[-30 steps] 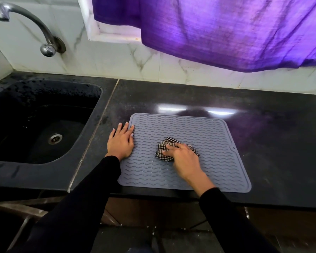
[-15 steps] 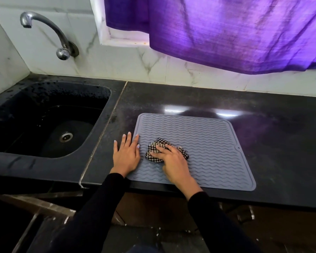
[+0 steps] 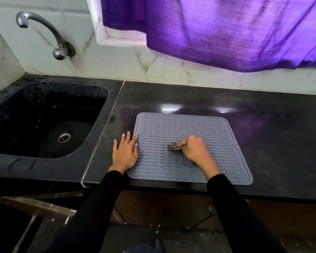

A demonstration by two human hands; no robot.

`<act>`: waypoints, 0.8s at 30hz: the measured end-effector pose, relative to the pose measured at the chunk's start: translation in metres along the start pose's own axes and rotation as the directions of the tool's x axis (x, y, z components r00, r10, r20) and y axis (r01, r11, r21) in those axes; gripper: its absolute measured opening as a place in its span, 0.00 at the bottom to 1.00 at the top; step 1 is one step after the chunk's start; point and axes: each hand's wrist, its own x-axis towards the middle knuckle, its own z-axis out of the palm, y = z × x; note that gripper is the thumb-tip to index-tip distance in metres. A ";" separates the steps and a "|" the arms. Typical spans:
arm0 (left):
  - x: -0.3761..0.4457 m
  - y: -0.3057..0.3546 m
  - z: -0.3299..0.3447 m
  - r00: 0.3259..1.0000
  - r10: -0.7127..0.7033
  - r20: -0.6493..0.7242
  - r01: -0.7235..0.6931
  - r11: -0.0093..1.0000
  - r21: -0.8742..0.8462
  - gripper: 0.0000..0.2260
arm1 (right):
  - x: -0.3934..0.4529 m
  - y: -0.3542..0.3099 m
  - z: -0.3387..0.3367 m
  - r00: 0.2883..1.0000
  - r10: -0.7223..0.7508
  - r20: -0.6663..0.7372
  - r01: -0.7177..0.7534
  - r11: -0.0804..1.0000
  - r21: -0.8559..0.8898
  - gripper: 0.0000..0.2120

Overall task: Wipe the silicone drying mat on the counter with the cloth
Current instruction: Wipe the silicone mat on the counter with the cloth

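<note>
On the dark surface [image 3: 263,143], just right of the black sink [image 3: 44,125], a grey ribbed mat [image 3: 181,128] lay flat with its near edge close to the surface's front lip. At about nine o'clock on the mat, the left hand [image 3: 125,154] rested flat, its fingers [image 3: 128,137] straight and slightly spread, holding nothing; the palm lay on the surface while the thumb side overlapped the mat's left border. Near the mat's centre, the right hand [image 3: 195,149] gripped a checked cloth [image 3: 174,146], fingers curled round it and pressing it down on the ribs, with the bunched cloth poking out toward nine o'clock from the fist. Both arms wore black sleeves [image 3: 91,207]. At twelve o'clock a purple curtain [image 3: 226,30] hung over the marble wall, and a metal tap [image 3: 44,30] curved above the sink at ten o'clock.
</note>
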 end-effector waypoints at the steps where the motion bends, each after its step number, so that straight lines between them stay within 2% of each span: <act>1: -0.001 0.000 0.000 1.000 0.009 -0.006 -0.009 1.000 0.010 0.21 | 0.000 -0.007 0.002 1.000 -0.007 -0.028 0.010 0.996 0.087 0.21; 4: -0.005 0.000 0.003 0.999 0.031 -0.035 -0.029 0.997 0.067 0.22 | -0.015 -0.036 0.031 0.983 -0.183 -0.016 0.183 0.965 0.186 0.26; 7: -0.006 0.000 0.005 0.998 0.025 -0.062 -0.021 0.998 0.067 0.22 | -0.035 -0.044 0.064 0.923 -0.380 0.053 0.380 0.925 0.004 0.27; 10: -0.005 -0.002 0.005 0.997 0.030 -0.070 -0.026 0.997 0.067 0.22 | -0.042 -0.036 0.069 0.919 -0.394 0.002 0.393 0.915 -0.089 0.26; 19: -0.006 -0.004 0.003 0.998 0.036 -0.046 -0.033 0.997 0.069 0.22 | -0.040 -0.006 0.051 0.977 -0.198 -0.073 0.185 0.970 -0.159 0.24; 21: -0.007 -0.003 0.003 0.998 0.032 -0.048 -0.030 0.998 0.056 0.22 | -0.037 -0.003 0.044 0.992 -0.090 -0.082 0.079 0.987 -0.137 0.21; 24: -0.006 -0.004 0.000 0.998 0.037 -0.041 -0.036 0.999 0.016 0.22 | -0.027 -0.007 0.025 0.980 0.175 -0.094 -0.176 0.984 0.002 0.14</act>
